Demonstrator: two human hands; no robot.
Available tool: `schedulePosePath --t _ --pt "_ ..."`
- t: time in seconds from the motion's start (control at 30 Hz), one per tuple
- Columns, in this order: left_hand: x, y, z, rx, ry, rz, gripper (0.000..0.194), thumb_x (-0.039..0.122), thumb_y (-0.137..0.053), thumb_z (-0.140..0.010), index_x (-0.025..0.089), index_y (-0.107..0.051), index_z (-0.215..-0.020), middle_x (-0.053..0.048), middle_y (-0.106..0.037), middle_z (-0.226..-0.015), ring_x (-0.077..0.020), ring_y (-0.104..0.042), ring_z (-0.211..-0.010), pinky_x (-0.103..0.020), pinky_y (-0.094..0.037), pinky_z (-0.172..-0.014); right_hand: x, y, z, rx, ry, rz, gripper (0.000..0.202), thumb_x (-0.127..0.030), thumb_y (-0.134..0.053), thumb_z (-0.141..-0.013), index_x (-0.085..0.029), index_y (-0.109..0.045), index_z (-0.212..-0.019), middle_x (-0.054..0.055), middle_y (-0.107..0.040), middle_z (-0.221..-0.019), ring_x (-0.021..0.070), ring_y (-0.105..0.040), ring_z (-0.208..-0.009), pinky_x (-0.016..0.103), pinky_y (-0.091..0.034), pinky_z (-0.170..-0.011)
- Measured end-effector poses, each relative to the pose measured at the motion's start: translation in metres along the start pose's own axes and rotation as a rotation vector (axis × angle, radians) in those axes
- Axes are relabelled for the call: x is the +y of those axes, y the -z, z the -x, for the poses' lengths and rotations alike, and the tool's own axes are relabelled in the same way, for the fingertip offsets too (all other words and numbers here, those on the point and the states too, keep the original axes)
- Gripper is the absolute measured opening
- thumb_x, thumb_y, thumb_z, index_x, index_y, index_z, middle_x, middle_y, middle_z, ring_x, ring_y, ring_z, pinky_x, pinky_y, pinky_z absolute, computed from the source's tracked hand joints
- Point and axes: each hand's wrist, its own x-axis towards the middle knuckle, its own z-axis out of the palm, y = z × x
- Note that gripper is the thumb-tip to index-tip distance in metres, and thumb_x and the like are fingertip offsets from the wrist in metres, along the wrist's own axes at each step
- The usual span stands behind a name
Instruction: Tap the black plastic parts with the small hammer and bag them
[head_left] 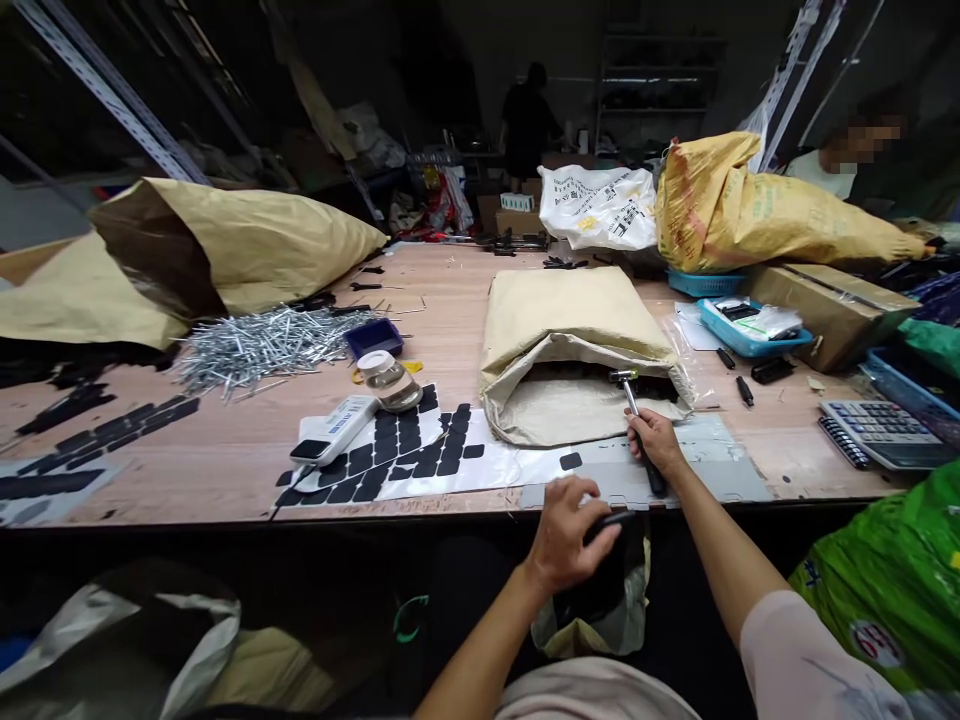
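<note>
My right hand [654, 440] is closed round a small hammer [631, 400] with a metal shaft and a yellowish tip on its head. The hammer's head lies before the open mouth of a tan sack [570, 300] on the table, with dark contents inside. Just past the table's front edge, my left hand [566, 535] pinches a dark, elongated piece [616, 521]; its exact kind is unclear. Below that hand is an open bag [634, 600] with dark contents. A grey sheet [720, 455] lies under and beside my right hand.
Left on the table [247, 470] are a heap of metal rods [270, 345], a blue tray [373, 338], a clear jar [394, 382], a white box [337, 430] and black stickers [390, 450]. A calculator [889, 430], blue basket [754, 330] and carton [832, 305] stand right. Two people are beyond.
</note>
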Motion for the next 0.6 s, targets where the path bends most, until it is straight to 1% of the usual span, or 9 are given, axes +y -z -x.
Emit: schedulePosePath --t 0.07,0.1,0.17,0.23,0.3,0.4,0.47,0.53,0.6 --pt "0.014 -0.01 0.025 -0.023 0.001 -0.047 0.024 0.038 -0.072 -0.082 0.026 -0.07 -0.103 -0.008 -0.064 -0.113 -0.0275 -0.055 -0.109 -0.046 -0.044 -0.096 0.002 0.0 -0.001 0.001 0.0 0.009 0.045 -0.051 -0.071 -0.073 -0.015 -0.064 -0.1 -0.008 -0.056 -0.055 0.0083 -0.048 -0.035 0.018 -0.035 -0.03" --pt "0.017 -0.015 0.031 -0.028 0.003 -0.066 0.031 0.038 -0.075 -0.079 0.026 -0.07 -0.107 -0.009 -0.063 -0.116 -0.0293 -0.054 -0.112 -0.047 -0.044 -0.097 0.003 0.0 -0.001 0.005 -0.001 0.01 0.045 -0.05 -0.071 -0.073 -0.015 -0.064 -0.1 -0.008 -0.056 -0.055 0.0083 -0.048 -0.035 0.018 -0.035 -0.03" --pt "0.015 -0.021 0.026 -0.025 -0.006 -0.076 0.04 0.038 -0.076 -0.077 0.025 -0.068 -0.114 -0.011 -0.061 -0.121 -0.0313 -0.053 -0.116 -0.049 -0.044 -0.1 0.004 -0.001 -0.001 0.018 0.001 0.003 0.045 -0.05 -0.071 -0.073 -0.015 -0.064 -0.1 -0.009 -0.056 -0.054 0.0083 -0.048 -0.035 0.018 -0.035 -0.03" --pt "0.001 -0.021 -0.001 -0.001 0.001 -0.052 0.034 0.035 -0.07 -0.083 0.024 -0.066 -0.115 -0.01 -0.062 -0.117 -0.0288 -0.055 -0.114 -0.046 -0.045 -0.101 0.005 0.0 -0.001 0.024 0.01 -0.008 0.047 -0.05 -0.071 -0.073 -0.014 -0.064 -0.102 -0.009 -0.056 -0.055 0.0082 -0.048 -0.035 0.018 -0.035 -0.03" --pt "-0.024 -0.018 -0.042 0.036 0.097 -0.036 0.026 0.03 -0.06 -0.091 0.022 -0.065 -0.115 -0.01 -0.063 -0.11 -0.0248 -0.058 -0.107 -0.042 -0.048 -0.098 0.005 0.0 0.0 0.021 0.018 -0.012 0.048 -0.05 -0.071 -0.073 -0.014 -0.064 -0.104 -0.008 -0.056 -0.055 0.0082 -0.049 -0.035 0.018 -0.036 -0.03" --pt "-0.071 -0.013 -0.111 0.023 0.401 -0.13 0.03 0.028 -0.054 -0.094 0.019 -0.063 -0.121 -0.012 -0.061 -0.115 -0.0262 -0.057 -0.111 -0.039 -0.049 -0.096 0.006 -0.001 0.0 0.01 0.014 -0.003 0.048 -0.05 -0.071 -0.074 -0.014 -0.064 -0.104 -0.008 -0.056 -0.056 0.0084 -0.049 -0.036 0.018 -0.036 -0.03" --pt "-0.101 -0.012 -0.146 -0.048 0.589 -0.256 0.036 0.031 -0.053 -0.095 0.017 -0.061 -0.127 -0.016 -0.059 -0.124 -0.0298 -0.054 -0.119 -0.042 -0.046 -0.101 0.006 -0.001 -0.001 0.006 0.005 0.004 0.048 -0.051 -0.071 -0.073 -0.014 -0.064 -0.103 -0.008 -0.056 -0.055 0.0085 -0.048 -0.035 0.018 -0.036 -0.03" --pt "-0.125 -0.014 -0.169 -0.12 0.711 -0.384 0.037 0.034 -0.052 -0.096 0.017 -0.06 -0.128 -0.018 -0.055 -0.133 -0.0324 -0.051 -0.126 -0.044 -0.044 -0.104 0.007 -0.002 -0.002 0.006 -0.007 0.011 0.048 -0.051 -0.071 -0.072 -0.014 -0.064 -0.102 -0.008 -0.055 -0.055 0.0085 -0.048 -0.035 0.019 -0.036 -0.029" --pt "-0.142 -0.018 -0.181 -0.148 0.744 -0.5 0.034 0.031 -0.049 -0.097 0.015 -0.062 -0.124 -0.018 -0.055 -0.135 -0.0322 -0.05 -0.128 -0.043 -0.043 -0.105 0.007 -0.002 -0.003 0.009 -0.017 0.021 0.049 -0.052 -0.071 -0.071 -0.015 -0.064 -0.101 -0.008 -0.055 -0.054 0.0089 -0.048 -0.034 0.019 -0.036 -0.029"
